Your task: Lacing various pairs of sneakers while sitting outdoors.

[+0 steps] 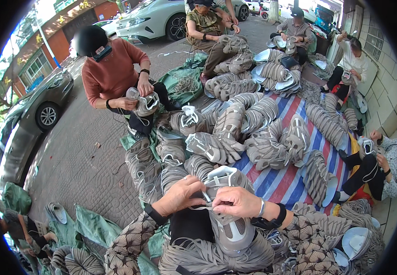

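Note:
A grey and white shoe upper (228, 215) lies in my lap, toe pointing away from me. My left hand (180, 195) grips its left side near the lacing. My right hand (237, 201) pinches the white lace or tongue at the middle of the upper. Both wrists wear dark bands, and my sleeves have a fan pattern. A bundle of grey strips (212, 256) lies under the upper across my knees.
Stacks of grey shoe uppers (235, 133) cover a striped tarp (281, 178) ahead. A person in a rust sweater (114, 68) sits at the left holding an upper. Other seated people work at the back and right. Parked cars (29, 114) stand on the paved ground at the left.

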Available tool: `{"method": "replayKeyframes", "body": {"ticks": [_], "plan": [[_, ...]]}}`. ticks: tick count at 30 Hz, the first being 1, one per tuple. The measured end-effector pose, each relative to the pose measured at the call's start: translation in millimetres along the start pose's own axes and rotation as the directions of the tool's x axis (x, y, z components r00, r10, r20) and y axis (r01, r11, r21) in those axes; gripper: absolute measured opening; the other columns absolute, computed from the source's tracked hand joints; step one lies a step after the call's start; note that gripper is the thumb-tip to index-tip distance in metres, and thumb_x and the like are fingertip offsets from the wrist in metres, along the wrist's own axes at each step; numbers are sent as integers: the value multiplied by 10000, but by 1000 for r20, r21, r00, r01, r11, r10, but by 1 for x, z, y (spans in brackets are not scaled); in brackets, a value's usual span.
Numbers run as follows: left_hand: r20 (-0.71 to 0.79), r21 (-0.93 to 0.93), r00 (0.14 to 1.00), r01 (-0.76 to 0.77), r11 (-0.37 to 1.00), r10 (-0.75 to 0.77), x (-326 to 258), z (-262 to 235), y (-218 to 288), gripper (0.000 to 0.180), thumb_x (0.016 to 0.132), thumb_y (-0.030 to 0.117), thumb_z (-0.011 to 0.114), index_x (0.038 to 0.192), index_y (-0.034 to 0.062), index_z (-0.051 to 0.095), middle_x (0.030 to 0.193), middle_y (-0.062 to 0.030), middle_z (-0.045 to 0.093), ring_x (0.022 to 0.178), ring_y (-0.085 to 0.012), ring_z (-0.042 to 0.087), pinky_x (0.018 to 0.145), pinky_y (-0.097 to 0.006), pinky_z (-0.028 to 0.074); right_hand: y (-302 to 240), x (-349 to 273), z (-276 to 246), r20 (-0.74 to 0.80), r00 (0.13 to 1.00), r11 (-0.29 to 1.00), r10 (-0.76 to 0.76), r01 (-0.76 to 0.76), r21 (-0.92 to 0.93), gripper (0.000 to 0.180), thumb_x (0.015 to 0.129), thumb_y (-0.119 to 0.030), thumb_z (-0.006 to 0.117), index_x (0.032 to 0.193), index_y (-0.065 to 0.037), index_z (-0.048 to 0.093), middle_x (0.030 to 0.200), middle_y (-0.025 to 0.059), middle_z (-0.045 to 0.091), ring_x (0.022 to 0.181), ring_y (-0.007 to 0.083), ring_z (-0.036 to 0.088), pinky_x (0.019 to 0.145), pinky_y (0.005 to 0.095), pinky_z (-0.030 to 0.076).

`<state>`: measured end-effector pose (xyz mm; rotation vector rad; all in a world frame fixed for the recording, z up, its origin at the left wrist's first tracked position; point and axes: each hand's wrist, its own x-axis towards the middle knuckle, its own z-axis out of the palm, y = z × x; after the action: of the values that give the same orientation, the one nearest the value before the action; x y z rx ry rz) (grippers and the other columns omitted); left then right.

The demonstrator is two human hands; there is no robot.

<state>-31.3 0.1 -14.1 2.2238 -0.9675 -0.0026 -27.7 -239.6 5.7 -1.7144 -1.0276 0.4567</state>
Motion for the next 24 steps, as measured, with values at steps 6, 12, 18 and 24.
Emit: {"method": "replayKeyframes", "body": {"ticks": [6, 12, 18, 24], "plan": [[-11, 195, 989, -143, 970, 149, 7, -4, 3, 250, 705, 245, 748, 850, 115, 591, 979, -40, 552, 1020, -260, 497, 841, -383, 410, 6, 0, -7, -9, 980, 905, 201, -182, 385, 110, 889, -132, 614, 905, -26, 637, 797, -41, 575, 737, 42, 510, 671, 205, 420], [54, -223, 998, 51, 973, -40, 10, 6, -24, 137, 772, 192, 684, 763, 62, 641, 857, -73, 607, 846, -258, 578, 774, -347, 441, 4, 12, -18, -21, 945, 863, 325, -288, 414, 86, 879, -107, 623, 908, -28, 635, 791, -63, 570, 710, 15, 485, 644, 189, 415], [204, -520, 795, 582, 625, -571, 51, -1, -12, 221, 762, 230, 672, 762, 9, 663, 694, -114, 630, 665, -135, 585, 593, -307, 469, -14, 14, -26, -61, 901, 791, 429, -341, 508, 93, 881, -99, 617, 902, -9, 630, 812, -40, 584, 729, 5, 483, 649, 172, 401], [-193, -176, 508, 824, 539, -839, 51, 4, -143, 333, 819, 319, 577, 858, 8, 689, 819, -196, 662, 848, -336, 637, 758, -403, 481, -6, 13, -10, -7, 927, 856, 376, -344, 387, 107, 877, -101, 626, 893, 5, 621, 827, -42, 558, 730, 17, 479, 641, 179, 391]]}}
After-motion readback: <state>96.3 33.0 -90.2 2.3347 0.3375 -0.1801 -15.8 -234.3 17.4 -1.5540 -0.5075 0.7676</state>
